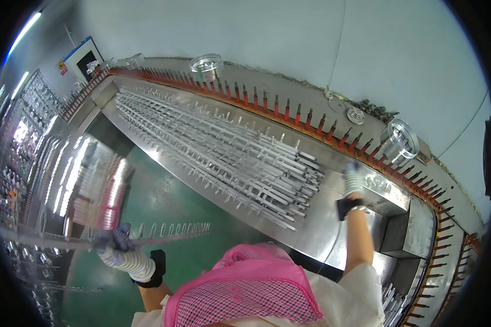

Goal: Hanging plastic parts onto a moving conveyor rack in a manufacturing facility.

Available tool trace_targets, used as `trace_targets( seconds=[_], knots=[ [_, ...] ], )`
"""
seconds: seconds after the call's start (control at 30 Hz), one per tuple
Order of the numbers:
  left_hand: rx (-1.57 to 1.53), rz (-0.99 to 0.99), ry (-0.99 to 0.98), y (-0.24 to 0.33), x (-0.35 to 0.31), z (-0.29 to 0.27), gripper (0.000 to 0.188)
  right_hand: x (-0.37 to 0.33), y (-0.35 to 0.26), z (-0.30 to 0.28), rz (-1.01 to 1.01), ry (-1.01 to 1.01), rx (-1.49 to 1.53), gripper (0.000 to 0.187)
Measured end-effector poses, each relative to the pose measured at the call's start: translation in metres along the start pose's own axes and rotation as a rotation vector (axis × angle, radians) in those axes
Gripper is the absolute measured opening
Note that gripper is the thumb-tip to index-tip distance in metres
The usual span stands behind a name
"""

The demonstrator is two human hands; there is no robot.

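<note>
Currently Held: Long Grey Metal Strip with Upright Loops

Head view. Item one: a long, narrow, grey metal strip (172, 237) with a row of thin, upright loops is lying across the lower left, above the green floor (166, 193). The left hand (117, 252), wearing a white striped glove with grey fingers, is gripping it partway along, leaving both ends projecting. Judged by its look, it is light for its length, fairly stiff and rather slippery; the loops are probably the parts easiest to bend. The plain band near mid-length is offering the best hold, clear of the loops.

Item two: the right hand (353, 179), in a similar glove, is hovering blurred over the bench side; whether it is open, closed or holding anything cannot be told.

Surroundings: a broad pile of silver, pegged metal bars (218, 152) is covering much of the brushed steel bench (330, 229). A curved row of red pegs with dark tips (286, 113) is edging the bench beyond, beside a shiny round metal container (401, 144). At left, crowded racks of silver parts (35, 109) are standing close to the strip's far end, hampering any sideways swing.
</note>
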State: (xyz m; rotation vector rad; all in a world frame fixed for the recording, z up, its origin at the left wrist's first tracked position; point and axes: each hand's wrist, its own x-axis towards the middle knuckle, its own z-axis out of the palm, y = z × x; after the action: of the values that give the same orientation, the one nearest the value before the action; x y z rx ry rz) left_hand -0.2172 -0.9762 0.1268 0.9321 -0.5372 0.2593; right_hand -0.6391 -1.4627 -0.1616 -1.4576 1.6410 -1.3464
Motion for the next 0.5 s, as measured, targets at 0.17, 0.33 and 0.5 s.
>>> trace_targets(
  seconds=[0.17, 0.33, 0.5],
  knots=[
    [0.137, 0.044, 0.168, -0.006, 0.01, -0.038, 0.036, -0.309, -0.355, 0.07, -0.845, -1.247, 0.172, 0.026],
    [0.172, -0.093, 0.031, -0.025, 0.012, -0.086, 0.038, -0.452, -0.44, 0.086, -0.54, -1.481, 0.514, 0.045],
    [-0.125, -0.142, -0.06, -0.037, 0.007, -0.117, 0.025, -0.483, -0.475, 0.102, 0.22, -1.862, 0.561, 0.044]
  ],
)
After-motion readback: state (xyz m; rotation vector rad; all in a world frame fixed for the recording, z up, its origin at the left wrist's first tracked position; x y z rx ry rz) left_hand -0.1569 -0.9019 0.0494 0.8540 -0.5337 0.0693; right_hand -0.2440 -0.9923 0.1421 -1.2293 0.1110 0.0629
